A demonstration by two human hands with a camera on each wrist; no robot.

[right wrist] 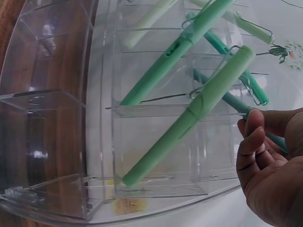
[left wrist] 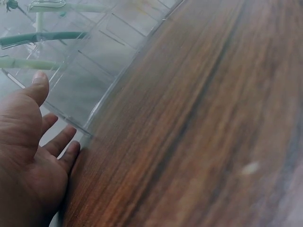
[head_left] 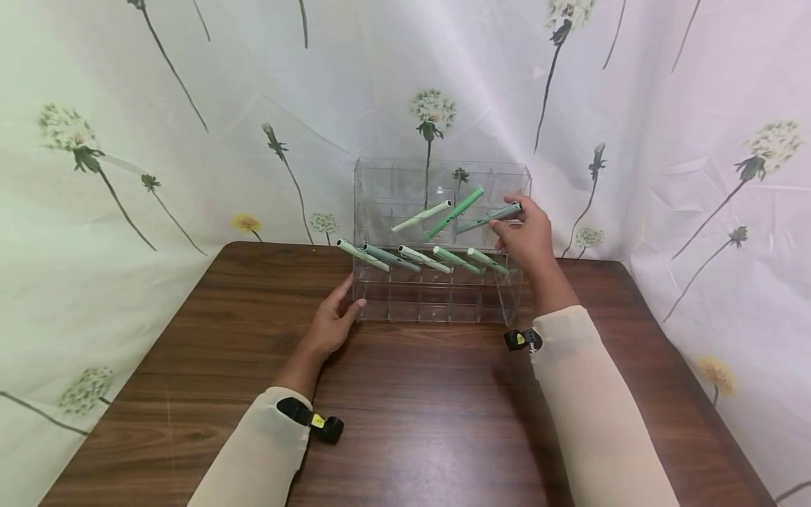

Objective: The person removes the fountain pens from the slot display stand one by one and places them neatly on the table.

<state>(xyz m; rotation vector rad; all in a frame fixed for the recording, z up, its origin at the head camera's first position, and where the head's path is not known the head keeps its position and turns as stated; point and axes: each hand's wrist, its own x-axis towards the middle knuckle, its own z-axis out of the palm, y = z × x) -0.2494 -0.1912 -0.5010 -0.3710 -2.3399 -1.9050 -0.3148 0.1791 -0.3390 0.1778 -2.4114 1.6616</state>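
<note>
My right hand (head_left: 529, 236) pinches the grey pen (head_left: 481, 222) near its top end, upper right of the rack (head_left: 405, 313) — probably light and stiff, maybe slick, so I'd hold there. My left hand (head_left: 331, 325) is loose — fingers out, beside the rack.

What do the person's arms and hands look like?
The left sleeve and right sleeve are long, plain and cream. Near the cuffs, a black left wristband and black right wristband each carry a small black block with a yellow patch. Neither the left hand nor the right hand wears a glove.
</note>
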